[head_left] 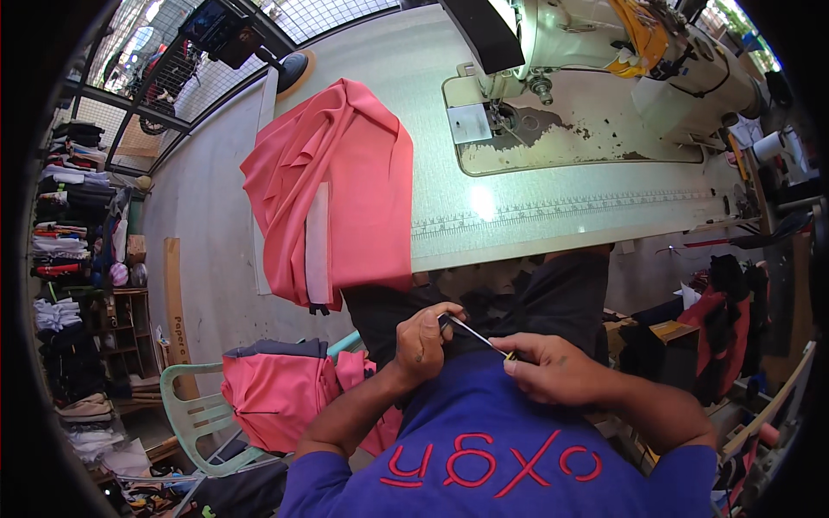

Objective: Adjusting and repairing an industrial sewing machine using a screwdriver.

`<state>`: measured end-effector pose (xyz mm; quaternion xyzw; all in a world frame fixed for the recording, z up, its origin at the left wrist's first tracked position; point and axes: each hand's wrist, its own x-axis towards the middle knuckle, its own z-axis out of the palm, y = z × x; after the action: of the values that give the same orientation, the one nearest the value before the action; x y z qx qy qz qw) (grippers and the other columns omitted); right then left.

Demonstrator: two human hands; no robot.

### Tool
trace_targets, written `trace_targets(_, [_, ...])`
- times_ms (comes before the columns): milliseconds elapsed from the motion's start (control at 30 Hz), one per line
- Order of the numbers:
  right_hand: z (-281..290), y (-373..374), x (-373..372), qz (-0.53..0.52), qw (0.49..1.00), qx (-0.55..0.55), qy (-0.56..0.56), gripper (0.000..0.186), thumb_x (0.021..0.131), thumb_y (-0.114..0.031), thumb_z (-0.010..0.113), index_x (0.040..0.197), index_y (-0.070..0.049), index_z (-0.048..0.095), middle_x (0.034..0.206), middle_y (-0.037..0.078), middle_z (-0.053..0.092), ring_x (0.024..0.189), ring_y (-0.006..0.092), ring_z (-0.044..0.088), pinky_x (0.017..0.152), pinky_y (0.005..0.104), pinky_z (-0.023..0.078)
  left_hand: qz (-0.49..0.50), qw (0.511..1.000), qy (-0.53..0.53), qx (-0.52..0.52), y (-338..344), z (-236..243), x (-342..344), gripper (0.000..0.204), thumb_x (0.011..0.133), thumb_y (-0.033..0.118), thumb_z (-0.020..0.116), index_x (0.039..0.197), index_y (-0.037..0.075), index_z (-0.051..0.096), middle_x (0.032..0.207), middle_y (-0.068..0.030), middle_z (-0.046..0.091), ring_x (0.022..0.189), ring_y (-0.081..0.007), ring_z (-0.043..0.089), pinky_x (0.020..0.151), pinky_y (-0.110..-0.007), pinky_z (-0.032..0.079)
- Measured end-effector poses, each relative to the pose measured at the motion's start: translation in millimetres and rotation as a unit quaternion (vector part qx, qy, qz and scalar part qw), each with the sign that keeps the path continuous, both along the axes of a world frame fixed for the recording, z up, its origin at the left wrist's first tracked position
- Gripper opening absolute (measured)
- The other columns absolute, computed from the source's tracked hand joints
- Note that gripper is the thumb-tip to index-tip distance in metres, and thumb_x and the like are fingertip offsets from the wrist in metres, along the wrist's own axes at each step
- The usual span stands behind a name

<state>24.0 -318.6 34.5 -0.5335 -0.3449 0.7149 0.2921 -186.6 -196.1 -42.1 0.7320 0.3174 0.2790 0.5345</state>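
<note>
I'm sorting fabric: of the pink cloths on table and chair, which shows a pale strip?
The cloth on the table, its pale strip showing; the chair cloth shows none.

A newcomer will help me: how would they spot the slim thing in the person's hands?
Find the sewing machine, then look below the table. There the left hand and right hand hold a slim, straight, silvery rod slanting between them. Its thin, shiny line sets it apart from the broad, folded pink cloth above.

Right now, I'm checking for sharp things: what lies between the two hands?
A thin metallic rod spans the gap from left hand to right hand in the head view; I can't tell if it's sharp.
</note>
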Motion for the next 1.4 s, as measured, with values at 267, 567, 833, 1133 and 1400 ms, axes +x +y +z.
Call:
trace_targets(267, [-12.0,-6.0,-3.5,-0.163,0.887,-0.219,0.372,0.041,0.101,-0.022,0.049,0.140,-0.016,0.042,0.076,0.005,0.051,0.050,0.0122,0.048,0.040,0.0282,0.040,-0.014,0.999,-0.002,0.041,5.8,5.5,7.8,0.048,0.106,0.029,0.027,0.105,-0.003,0.063,0.085,-0.0084,0.067,0.064,-0.0086,0.054,0.060,-0.023,0.046])
trace_targets(567, [8.1,-6.0,-1.3,0.123,0.781,0.315,-0.525,0.049,0.082,-0.009,0.058,0.130,-0.010,0.058,0.070,0.008,0.055,0.055,0.0204,0.054,0.051,0.0337,0.044,-0.004,0.989,0.106,-0.107,16.5,19.9,24.4,0.049,0.106,0.028,0.026,0.098,-0.001,0.064,0.062,-0.0030,0.054,0.056,-0.0117,0.052,0.055,-0.028,0.043])
trace_targets(833, [10.9,3.7,6.7,0.129,0.744,0.384,-0.532,0.052,0.083,-0.006,0.056,0.135,-0.008,0.052,0.071,0.005,0.053,0.055,0.0194,0.054,0.048,0.0315,0.042,-0.016,0.999,-0.013,-0.040,15.6,15.9,14.8,0.051,0.106,0.035,0.025,0.103,-0.003,0.060,0.080,-0.0065,0.062,0.065,-0.0083,0.052,0.061,-0.023,0.044])
trace_targets(1133, [3.3,-21.3,-5.2,-0.150,0.760,-0.181,0.606,0.042,0.104,-0.024,0.039,0.144,-0.011,0.036,0.071,0.007,0.050,0.043,0.0131,0.047,0.037,0.0247,0.039,-0.048,0.979,-0.197,0.023,19.2,11.6,22.0,0.055,0.104,0.039,0.026,0.104,-0.005,0.059,0.091,-0.0148,0.063,0.070,-0.0159,0.056,0.066,-0.028,0.047])
trace_targets(1400, [11.0,-17.9,26.1,0.155,0.666,0.415,-0.600,0.039,0.084,-0.013,0.056,0.121,-0.014,0.065,0.071,0.008,0.059,0.057,0.0200,0.055,0.050,0.0335,0.041,-0.093,0.968,0.143,-0.184,14.7,28.6,30.6,0.051,0.106,0.035,0.025,0.099,-0.002,0.060,0.075,-0.0040,0.061,0.061,-0.0079,0.052,0.059,-0.022,0.045])
